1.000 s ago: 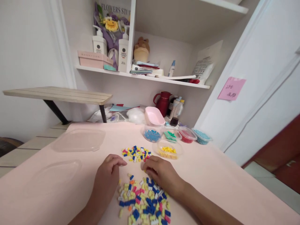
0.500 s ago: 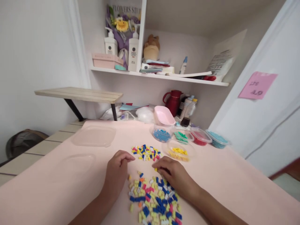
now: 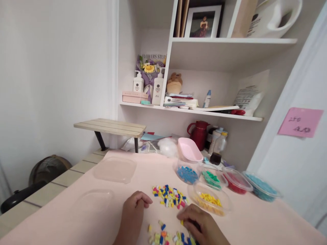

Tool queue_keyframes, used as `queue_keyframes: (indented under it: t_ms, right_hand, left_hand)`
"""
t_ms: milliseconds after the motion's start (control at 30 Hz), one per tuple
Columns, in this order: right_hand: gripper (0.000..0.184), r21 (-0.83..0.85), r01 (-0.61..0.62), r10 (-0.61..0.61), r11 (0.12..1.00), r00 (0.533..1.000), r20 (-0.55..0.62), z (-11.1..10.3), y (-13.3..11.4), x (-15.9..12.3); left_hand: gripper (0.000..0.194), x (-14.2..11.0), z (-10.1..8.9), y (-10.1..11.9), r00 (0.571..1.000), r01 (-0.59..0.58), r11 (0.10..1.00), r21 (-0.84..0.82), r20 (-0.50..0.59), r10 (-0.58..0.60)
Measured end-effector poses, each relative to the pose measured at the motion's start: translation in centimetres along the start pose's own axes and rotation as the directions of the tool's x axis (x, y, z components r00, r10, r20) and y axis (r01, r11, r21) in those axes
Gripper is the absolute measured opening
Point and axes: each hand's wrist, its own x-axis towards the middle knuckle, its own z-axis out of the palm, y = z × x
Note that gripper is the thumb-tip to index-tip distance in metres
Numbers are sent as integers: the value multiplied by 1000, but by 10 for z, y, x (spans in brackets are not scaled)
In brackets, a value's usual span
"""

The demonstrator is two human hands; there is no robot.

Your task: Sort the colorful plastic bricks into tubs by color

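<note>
My right hand (image 3: 201, 224) is over the table with its fingers bent together. A small yellow toy brick (image 3: 182, 222) shows at its fingertips. Left of it, my left hand (image 3: 135, 209) rests with curled fingers pressed together, and no brick shows in them. Just beyond both hands lies a small pile of mixed bricks (image 3: 170, 196) in yellow, blue, white and pink. Nearer to me is a larger spread of mixed bricks (image 3: 166, 237), cut off by the lower edge and partly covered by my right hand.
Clear tubs hold yellow bricks (image 3: 211, 199), blue bricks (image 3: 187, 174), green bricks (image 3: 211, 178), red pieces (image 3: 237, 180) and light blue pieces (image 3: 263, 186). A pink tub (image 3: 190, 149) stands behind. Transparent lids (image 3: 116, 169) lie left. A red jug (image 3: 199, 134) and a small wooden stand (image 3: 109, 127) are farther back.
The camera has tilted up, so everything sits lower and slightly right in view, and more shelves show. Both hands keep nearly the same place and pose over the table.
</note>
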Motion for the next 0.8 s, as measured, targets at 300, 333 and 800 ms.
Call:
queue_keyframes:
  t_ms: [300, 333, 800]
  right_hand:
    - [25, 48, -1, 0, 999, 1000, 12, -1, 2, 0]
    - [25, 60, 3, -4, 998, 1000, 7, -1, 2, 0]
    - [27, 119, -13, 23, 993, 996, -88, -7, -10, -6]
  left_hand:
    - [25, 0, -3, 2, 999, 28, 1000, -8, -22, -28]
    - [25, -1, -4, 3, 999, 27, 1000, -7, -19, -27]
    - [24, -2, -1, 8, 999, -30, 999, 26, -17, 30]
